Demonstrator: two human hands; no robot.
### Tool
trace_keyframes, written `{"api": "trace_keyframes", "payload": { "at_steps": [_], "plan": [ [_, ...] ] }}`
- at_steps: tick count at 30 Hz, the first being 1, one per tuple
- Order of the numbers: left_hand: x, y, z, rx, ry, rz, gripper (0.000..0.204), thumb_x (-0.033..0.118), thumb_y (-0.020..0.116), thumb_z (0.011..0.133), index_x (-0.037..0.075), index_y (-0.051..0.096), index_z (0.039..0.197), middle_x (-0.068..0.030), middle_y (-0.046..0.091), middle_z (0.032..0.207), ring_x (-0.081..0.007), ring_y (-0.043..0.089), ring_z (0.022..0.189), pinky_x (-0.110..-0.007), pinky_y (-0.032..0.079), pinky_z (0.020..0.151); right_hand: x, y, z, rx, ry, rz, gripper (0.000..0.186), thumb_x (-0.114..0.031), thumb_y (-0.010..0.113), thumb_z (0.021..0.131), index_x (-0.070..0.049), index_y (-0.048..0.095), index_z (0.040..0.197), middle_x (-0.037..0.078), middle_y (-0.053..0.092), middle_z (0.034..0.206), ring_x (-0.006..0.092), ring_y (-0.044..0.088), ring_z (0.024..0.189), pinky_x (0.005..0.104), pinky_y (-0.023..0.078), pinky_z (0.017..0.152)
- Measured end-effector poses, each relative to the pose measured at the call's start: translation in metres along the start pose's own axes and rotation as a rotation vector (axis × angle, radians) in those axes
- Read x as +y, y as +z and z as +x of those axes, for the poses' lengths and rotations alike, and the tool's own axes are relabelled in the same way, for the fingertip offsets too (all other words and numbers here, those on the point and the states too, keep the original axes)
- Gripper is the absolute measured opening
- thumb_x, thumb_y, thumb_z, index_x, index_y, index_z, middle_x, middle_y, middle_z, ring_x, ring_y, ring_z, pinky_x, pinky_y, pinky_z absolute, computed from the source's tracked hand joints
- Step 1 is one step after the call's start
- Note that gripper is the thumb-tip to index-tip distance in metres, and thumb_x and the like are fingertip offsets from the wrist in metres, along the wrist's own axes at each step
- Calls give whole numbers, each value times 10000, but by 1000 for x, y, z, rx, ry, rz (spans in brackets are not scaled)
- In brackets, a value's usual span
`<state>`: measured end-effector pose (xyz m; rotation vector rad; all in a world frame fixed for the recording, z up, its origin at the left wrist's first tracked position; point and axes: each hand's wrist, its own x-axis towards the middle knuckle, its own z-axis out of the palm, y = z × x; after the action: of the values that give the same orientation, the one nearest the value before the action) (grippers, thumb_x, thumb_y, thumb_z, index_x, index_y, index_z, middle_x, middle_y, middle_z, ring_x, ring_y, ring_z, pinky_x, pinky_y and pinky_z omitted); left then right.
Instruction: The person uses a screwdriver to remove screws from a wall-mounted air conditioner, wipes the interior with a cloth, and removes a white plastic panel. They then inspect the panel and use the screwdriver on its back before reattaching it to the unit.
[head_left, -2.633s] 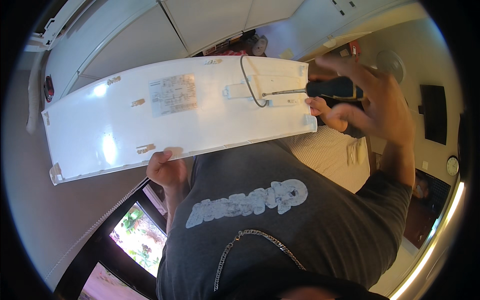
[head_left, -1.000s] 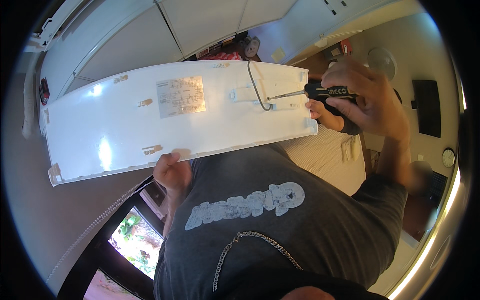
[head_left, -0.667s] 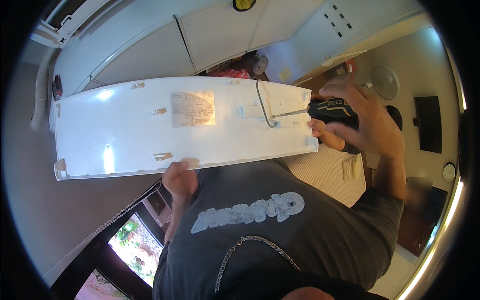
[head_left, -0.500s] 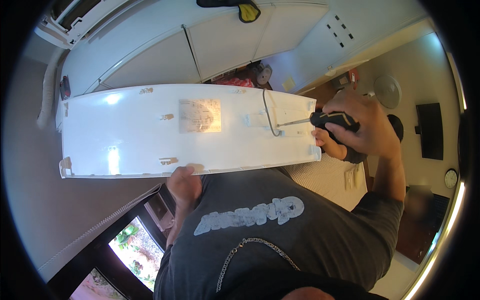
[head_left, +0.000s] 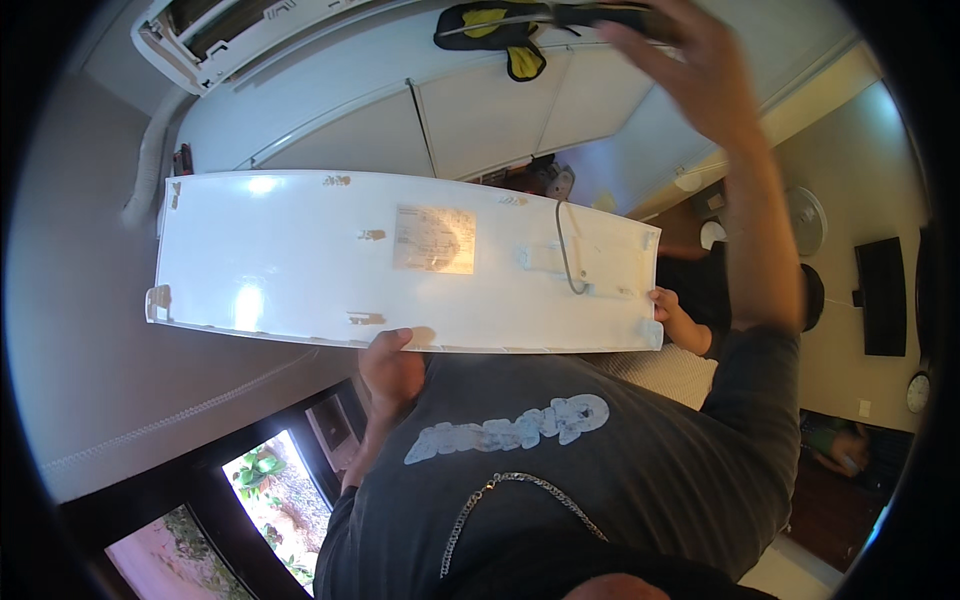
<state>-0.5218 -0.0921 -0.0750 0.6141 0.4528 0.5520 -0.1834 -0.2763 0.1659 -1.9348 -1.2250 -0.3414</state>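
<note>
A long white plastic panel (head_left: 320,270), inner side up, lies level in front of my chest. My left hand (head_left: 392,368) grips its near edge, thumb on top. The panel carries a label (head_left: 435,240), small clips and, toward its right end, a thin grey cable (head_left: 563,240). A co-worker's hand (head_left: 665,303) holds the right end. My right hand (head_left: 700,85), blurred by motion, is raised at the upper right, its fingers round the dark handle of a screwdriver (head_left: 610,16). The screwdriver's shaft points left over a black and yellow pouch (head_left: 485,30).
White cabinets (head_left: 490,110) stand beyond the panel, with the pouch on top. At the upper left is an opened air conditioner unit (head_left: 230,45), a wrapped pipe (head_left: 155,155) below it. A red tool (head_left: 182,160) rests near the cabinet's left end. A window (head_left: 275,490) is at the lower left.
My right hand has lifted the screwdriver off the panel near the cable and swung it up and away toward the pouch. My left hand keeps its hold; the view has shifted slightly.
</note>
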Motion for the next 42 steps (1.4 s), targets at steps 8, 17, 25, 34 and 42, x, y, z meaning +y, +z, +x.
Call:
{"api": "trace_keyframes", "payload": {
  "at_steps": [8,17,25,34,42],
  "plan": [
    [0,-7,0,109,-28,258,498,38,577,832,-32,529,1323,-143,624,1224,-287,623,1148,-421,483,1021,125,230,88,-24,-188,154,265,-130,764,906,-56,694,1151,80,713,1127,209,681,1043,318,513,953],
    [-13,-15,11,31,135,-26,549,-29,580,836,-49,497,1378,-169,617,1270,-306,614,1198,-425,484,1049,157,286,69,-200,-254,82,283,-57,704,903,-50,655,1181,125,638,1224,328,625,1182,374,500,1012],
    [-33,-51,49,74,144,-198,475,-18,542,812,-76,574,1282,-184,653,1240,-355,618,1199,-474,469,1084,79,227,20,-457,128,445,399,-289,650,1029,-79,628,1367,92,678,1220,201,636,1146,338,504,988],
    [-28,-38,69,-177,174,-434,494,16,539,781,-25,593,1270,-151,649,1227,-350,607,1200,-487,460,1098,-13,96,-133,-808,330,185,481,-242,707,940,-41,617,1368,236,702,1219,381,680,1112,411,507,982],
    [12,34,126,-522,353,152,622,33,627,921,54,416,1505,-153,542,1413,-302,562,1309,-457,494,1079,-27,6,-138,-128,-111,-170,440,87,669,785,-88,751,1179,202,752,1018,329,756,834,382,593,766]
  ]
}}
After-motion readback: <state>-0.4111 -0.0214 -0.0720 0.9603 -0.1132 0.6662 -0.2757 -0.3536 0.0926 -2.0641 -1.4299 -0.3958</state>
